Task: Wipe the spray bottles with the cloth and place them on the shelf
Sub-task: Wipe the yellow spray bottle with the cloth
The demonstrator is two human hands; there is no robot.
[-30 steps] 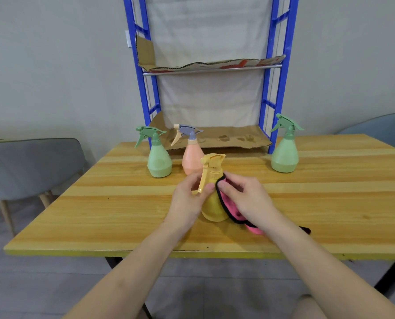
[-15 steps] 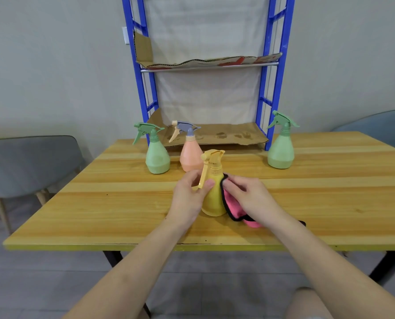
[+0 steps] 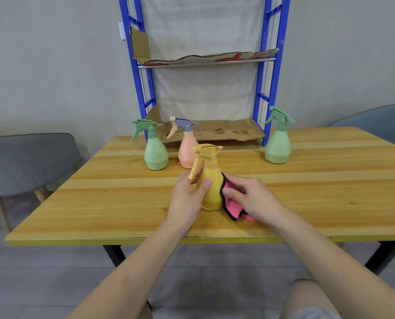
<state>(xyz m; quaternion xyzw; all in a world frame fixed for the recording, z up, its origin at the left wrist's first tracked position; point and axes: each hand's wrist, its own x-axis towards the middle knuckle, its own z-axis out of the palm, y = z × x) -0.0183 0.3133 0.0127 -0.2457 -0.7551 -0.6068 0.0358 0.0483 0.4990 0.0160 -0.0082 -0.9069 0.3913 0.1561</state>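
A yellow spray bottle stands upright on the wooden table, near its front middle. My left hand grips its left side, thumb on the body. My right hand presses a pink cloth with a black edge against the bottle's right side. Behind stand a green bottle, a peach bottle with a grey-blue trigger and, far right, a second green bottle. The blue shelf rises at the table's back, with cardboard on both levels.
Grey chairs stand at the left and at the right of the table. A grey wall is behind the shelf. The lower cardboard sheet holds no bottles.
My right hand has slid the cloth down the yellow bottle's side, from near the neck to the lower body. My left hand keeps its hold. The view has shifted slightly.
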